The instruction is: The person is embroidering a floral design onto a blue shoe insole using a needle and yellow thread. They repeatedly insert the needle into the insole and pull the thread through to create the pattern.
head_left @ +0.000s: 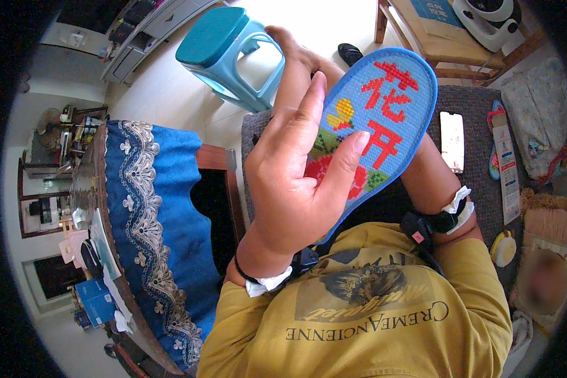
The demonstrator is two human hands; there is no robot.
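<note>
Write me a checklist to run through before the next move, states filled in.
1. Embroidered insole with its stitched side facing up toward the camera: ok.
2. Thumb and index finger of the left hand in view: ok, spread apart in front of the insole.
3. Whole stitched pattern visible: not ok, the left hand covers part of it.
4. Right hand gripping the insole: cannot tell, its fingers are hidden behind it.
5. Left wristband and right wristband worn: ok.
</note>
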